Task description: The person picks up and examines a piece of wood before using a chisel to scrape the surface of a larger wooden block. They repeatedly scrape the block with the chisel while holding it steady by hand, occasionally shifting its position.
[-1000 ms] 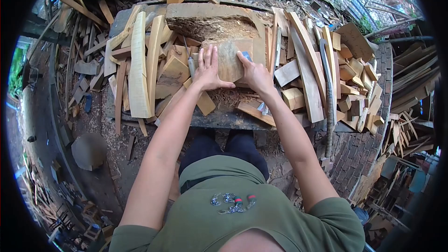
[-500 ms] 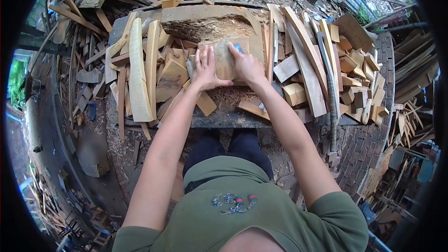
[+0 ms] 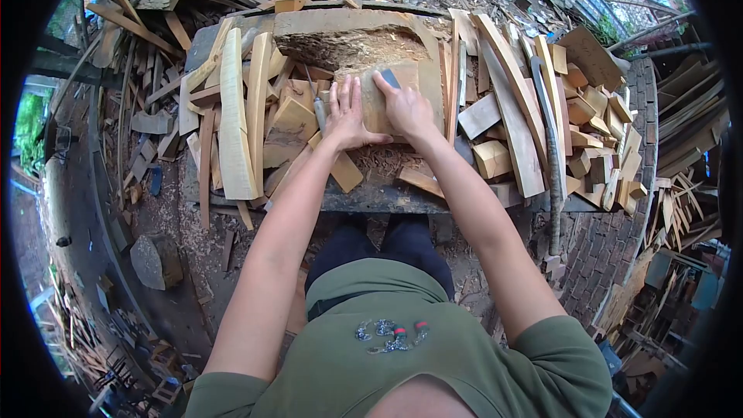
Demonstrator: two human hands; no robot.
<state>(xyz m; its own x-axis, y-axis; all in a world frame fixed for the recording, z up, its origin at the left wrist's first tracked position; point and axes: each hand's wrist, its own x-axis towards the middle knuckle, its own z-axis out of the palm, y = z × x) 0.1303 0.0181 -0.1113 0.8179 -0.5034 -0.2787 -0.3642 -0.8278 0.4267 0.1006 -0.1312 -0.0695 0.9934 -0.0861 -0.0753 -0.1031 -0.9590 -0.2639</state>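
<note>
Wooden block (image 3: 374,116), inward from the workbench's front edge (image 3: 371,201), is pressed by the open left hand (image 3: 348,120); fingers could be scraped if the dark piece (image 3: 389,78) gripped by the right hand (image 3: 410,114) slipped.

Under my grip, the board (image 3: 376,112) reads light tan mottled with grey, and the small piece (image 3: 390,78) at its 12 o'clock is flat blue-grey; beyond, also at 12, the thick slab (image 3: 352,23) is dull beige with a ragged dark-brown band. At 9 o'clock the wide curved plank (image 3: 234,120) is pale cream, at 3 o'clock the long curved rod (image 3: 551,139) is mottled grey. At 6 o'clock, my shirt (image 3: 371,294) is olive green with a glittery silver motif (image 3: 392,335) carrying red and dark-green bands, my trousers (image 3: 379,250) dark navy.
</note>
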